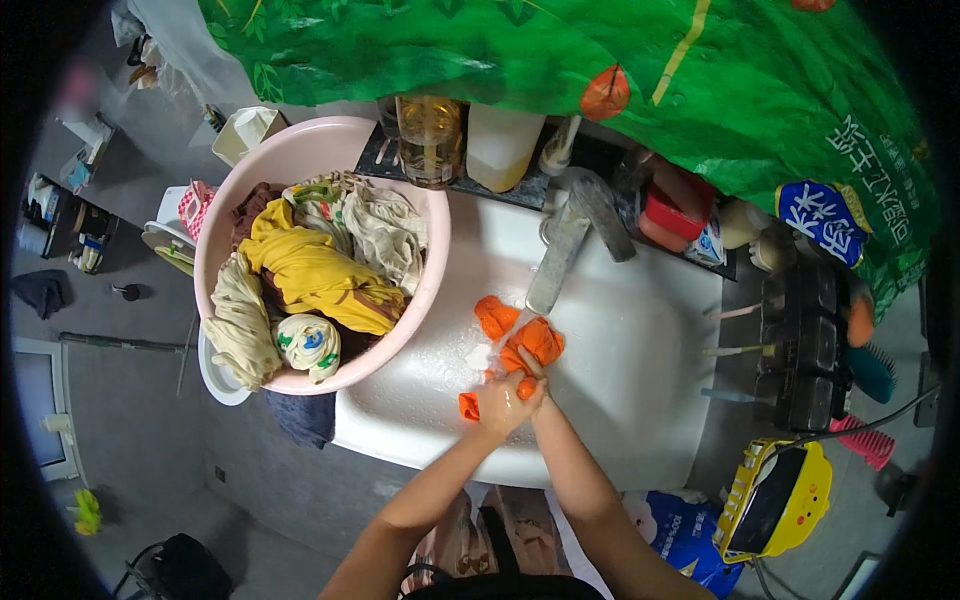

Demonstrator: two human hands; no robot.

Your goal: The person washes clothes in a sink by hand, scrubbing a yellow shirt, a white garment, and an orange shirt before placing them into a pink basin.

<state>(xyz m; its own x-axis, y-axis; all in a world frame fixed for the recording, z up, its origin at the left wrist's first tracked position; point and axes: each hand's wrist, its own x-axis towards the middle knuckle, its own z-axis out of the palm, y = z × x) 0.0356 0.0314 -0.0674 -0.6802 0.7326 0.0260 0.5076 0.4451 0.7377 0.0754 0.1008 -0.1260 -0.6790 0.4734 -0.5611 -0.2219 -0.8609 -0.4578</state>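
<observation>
An orange cloth (542, 342) lies bunched and wet in the white sink (620, 400), under water running from the metal faucet (560, 262). My left hand (508, 403) and my right hand (535, 378) are pressed together around part of it. Bits of the orange fabric poke out between my fingers and below the left hand. White foam shows beside the cloth. The right hand's fingers are partly hidden behind the left.
A pink basin (212, 300) heaped with yellow, cream and brown laundry rests over the sink's left side. Bottles, including one of amber liquid (430, 140), line the back ledge. A green plastic sheet (450, 50) hangs above. Toothbrush holders (800, 350) and a yellow-framed device (775, 500) are at right.
</observation>
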